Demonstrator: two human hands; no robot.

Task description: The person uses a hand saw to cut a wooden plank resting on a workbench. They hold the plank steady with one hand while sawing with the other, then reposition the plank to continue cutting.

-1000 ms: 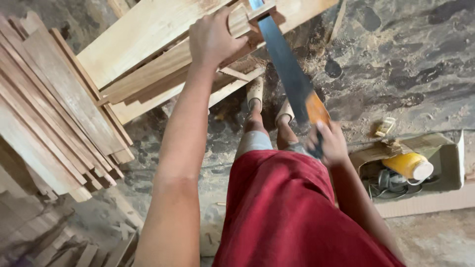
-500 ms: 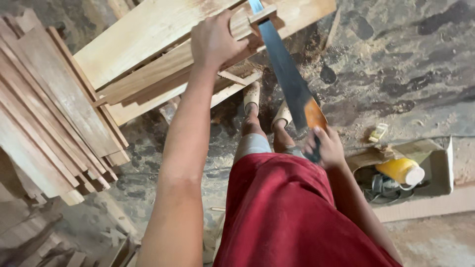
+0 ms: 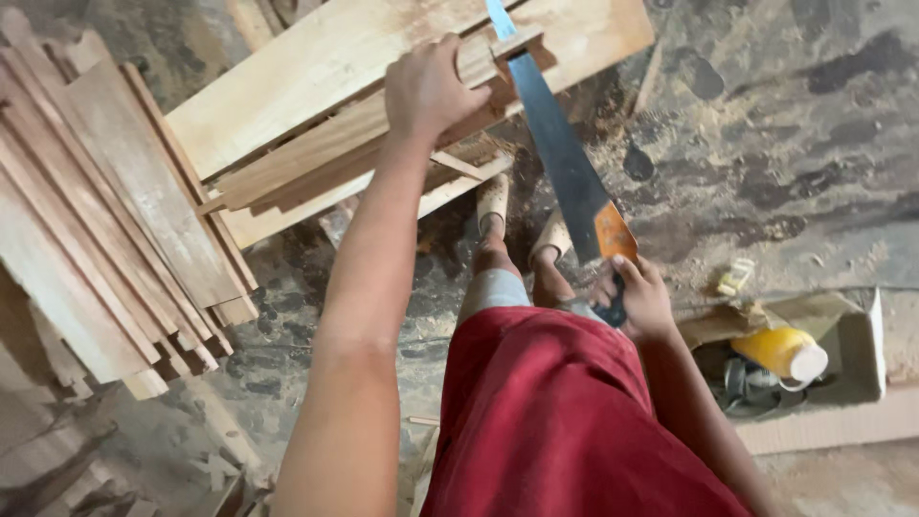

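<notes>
While logging near to far, I note: cardboard box (image 3: 852,335) at near right holding a yellow bottle (image 3: 783,351); right hand (image 3: 637,297) with fingers clamped on the handsaw (image 3: 565,172) handle; blade running far into a wooden strip (image 3: 479,72); left hand (image 3: 426,91) with fingers curled, pressing that strip onto the plank (image 3: 325,67).

A stained, dusty floor (image 3: 766,144) carries a slanted board stack (image 3: 105,239) and an open cardboard box (image 3: 852,345).
</notes>
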